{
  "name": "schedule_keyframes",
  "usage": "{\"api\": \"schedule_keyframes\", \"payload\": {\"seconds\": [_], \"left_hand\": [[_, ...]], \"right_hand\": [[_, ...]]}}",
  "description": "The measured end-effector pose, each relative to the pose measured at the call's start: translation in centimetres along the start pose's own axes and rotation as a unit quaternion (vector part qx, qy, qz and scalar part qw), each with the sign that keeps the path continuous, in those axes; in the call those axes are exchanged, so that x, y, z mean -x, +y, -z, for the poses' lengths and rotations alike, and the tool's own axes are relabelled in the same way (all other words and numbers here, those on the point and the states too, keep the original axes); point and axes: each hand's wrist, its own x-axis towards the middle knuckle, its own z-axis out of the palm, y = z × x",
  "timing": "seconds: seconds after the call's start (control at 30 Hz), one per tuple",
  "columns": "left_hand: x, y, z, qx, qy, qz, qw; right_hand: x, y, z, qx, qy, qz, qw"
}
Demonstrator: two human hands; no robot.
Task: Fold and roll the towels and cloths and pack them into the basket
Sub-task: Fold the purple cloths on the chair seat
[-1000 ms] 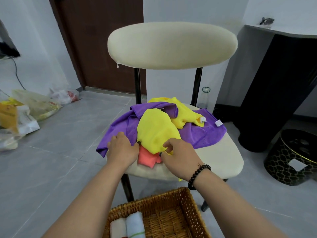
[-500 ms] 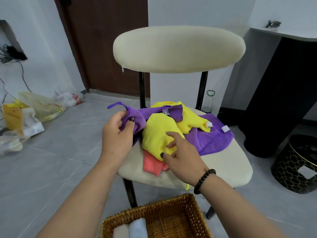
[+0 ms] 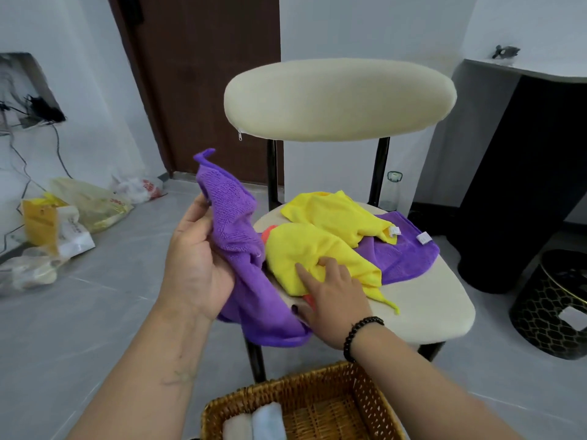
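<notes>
left hand (image 3: 197,265), fingers curled, grips a purple cloth (image 3: 235,236) lifted off the chair seat (image 3: 422,309), likely to fold it. right hand (image 3: 330,300), fingers spread, pins a yellow cloth (image 3: 314,252). basket (image 3: 320,404) sits below with two rolls.

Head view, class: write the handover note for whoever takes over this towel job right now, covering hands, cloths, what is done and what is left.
Left hand: grips a purple cloth, lifted off the chair's left edge, its lower end hanging down.
Right hand: fingers spread, pressing the front yellow cloth on the chair seat.
Also on the seat: a second yellow cloth, a second purple cloth, and an orange cloth mostly hidden beneath.
Done: two rolled cloths, white and pale blue, lie in the basket.
Left: fold, roll and pack the other five.
</notes>
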Motion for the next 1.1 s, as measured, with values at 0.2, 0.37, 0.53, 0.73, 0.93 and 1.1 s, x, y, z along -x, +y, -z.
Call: {"api": "schedule_keyframes", "payload": {"seconds": [0.2, 0.37, 0.53, 0.73, 0.93, 1.1], "left_hand": [[1.6, 1.0, 0.9, -0.028, 0.016, 0.057, 0.998], [3.1, 2.3, 1.2, -0.159, -0.042, 0.014, 0.986], [3.8, 2.7, 2.0, -0.378, -0.074, -0.061, 0.921], [6.3, 2.6, 1.8, -0.438, -0.115, -0.040, 0.891], [7.9, 2.1, 2.3, -0.498, -0.136, -0.026, 0.856], [8.1, 1.0, 4.2, -0.579, -0.209, 0.050, 0.786]], "right_hand": [[-2.4, 1.4, 0.0, -0.001, -0.025, -0.097, 0.995], [-2.1, -1.6, 4.0, -0.257, 0.110, -0.089, 0.956], [0.9, -5.2, 8.4, -0.643, 0.062, -0.027, 0.763], [3.8, -5.1, 8.4, -0.689, 0.032, 0.006, 0.724], [6.4, -3.8, 9.0, -0.670, 0.110, 0.008, 0.734], [7.7, -0.1, 9.4, -0.625, 0.201, -0.062, 0.752]]}}
